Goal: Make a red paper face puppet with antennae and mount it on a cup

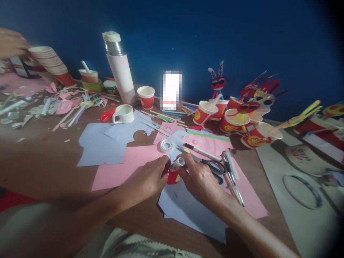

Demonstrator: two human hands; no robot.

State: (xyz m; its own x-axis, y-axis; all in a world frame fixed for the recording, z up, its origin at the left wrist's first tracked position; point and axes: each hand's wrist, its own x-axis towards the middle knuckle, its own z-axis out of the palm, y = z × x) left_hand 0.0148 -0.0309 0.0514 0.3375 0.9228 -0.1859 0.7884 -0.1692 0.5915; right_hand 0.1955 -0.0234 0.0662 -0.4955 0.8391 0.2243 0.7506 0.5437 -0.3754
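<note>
Between the fingertips of my right hand (200, 177) is a small white tube (177, 164), its round end facing up and to the right. Under the tube sits a small red piece with pale yellow spots (173, 177). My left hand (153, 175) pinches this piece at its left edge, the fingertips partly hidden. Just beyond both hands lies a white tape roll (166, 145). Black-handled scissors (213, 166) rest right of my right hand, beside a white marker with a black cap (202, 152). Pink (115, 173) and pale blue paper (193, 211) spread beneath.
Farther back stand a white mug (125, 114), a tall flask (120, 75), a red paper cup (146, 98) and a lit phone (171, 89). Several cups with paper figures (233, 120) line the right back. Paper scraps (64, 105) and another person's hand (13, 44) are at left.
</note>
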